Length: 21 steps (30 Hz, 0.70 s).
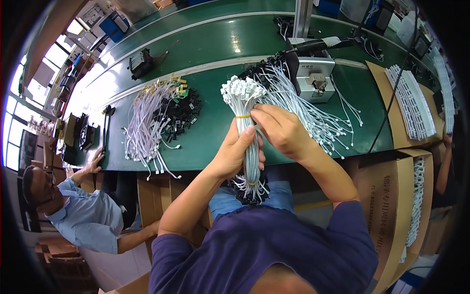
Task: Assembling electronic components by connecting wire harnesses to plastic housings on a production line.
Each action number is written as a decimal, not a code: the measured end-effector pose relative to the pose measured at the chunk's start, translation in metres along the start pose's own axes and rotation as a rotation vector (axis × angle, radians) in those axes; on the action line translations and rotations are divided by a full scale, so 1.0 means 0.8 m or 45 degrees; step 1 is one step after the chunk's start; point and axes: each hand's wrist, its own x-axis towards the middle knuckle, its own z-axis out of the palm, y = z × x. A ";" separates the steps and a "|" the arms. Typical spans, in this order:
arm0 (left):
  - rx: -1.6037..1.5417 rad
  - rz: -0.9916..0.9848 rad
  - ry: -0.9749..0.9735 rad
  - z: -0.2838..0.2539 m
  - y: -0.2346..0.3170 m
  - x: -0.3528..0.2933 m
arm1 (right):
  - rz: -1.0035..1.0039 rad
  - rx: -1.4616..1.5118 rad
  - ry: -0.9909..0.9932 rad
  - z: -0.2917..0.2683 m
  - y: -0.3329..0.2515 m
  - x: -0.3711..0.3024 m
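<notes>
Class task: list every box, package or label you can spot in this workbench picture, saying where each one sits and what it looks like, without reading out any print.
Cardboard box: lower right, tall, brown, printed side.
Flat cardboard sheet: right on the green bench, brown, under white parts.
Small label: on the grey machine, pale rectangle.
Cardboard boxes: under the bench, brown.

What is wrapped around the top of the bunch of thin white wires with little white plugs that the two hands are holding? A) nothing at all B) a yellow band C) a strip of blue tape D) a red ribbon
B: a thin yellow band circles the bunch of white wires just below its plugs, where the right hand touches it while the left hand grips the bunch.
</notes>
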 end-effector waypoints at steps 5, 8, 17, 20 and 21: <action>0.012 -0.074 0.070 0.001 0.011 -0.003 | 0.041 0.078 -0.019 0.013 0.008 0.005; -0.168 0.004 0.145 -0.001 0.012 0.001 | 0.136 0.265 0.116 0.021 0.004 0.003; 0.016 -0.024 0.206 -0.019 0.040 -0.004 | 1.039 1.508 -0.287 0.025 0.007 0.010; 0.056 -0.076 0.159 -0.020 0.042 -0.004 | 1.121 1.817 -0.480 0.013 0.012 0.026; 0.080 -0.067 0.153 -0.019 0.043 -0.003 | 1.095 1.679 -0.526 0.011 0.007 0.025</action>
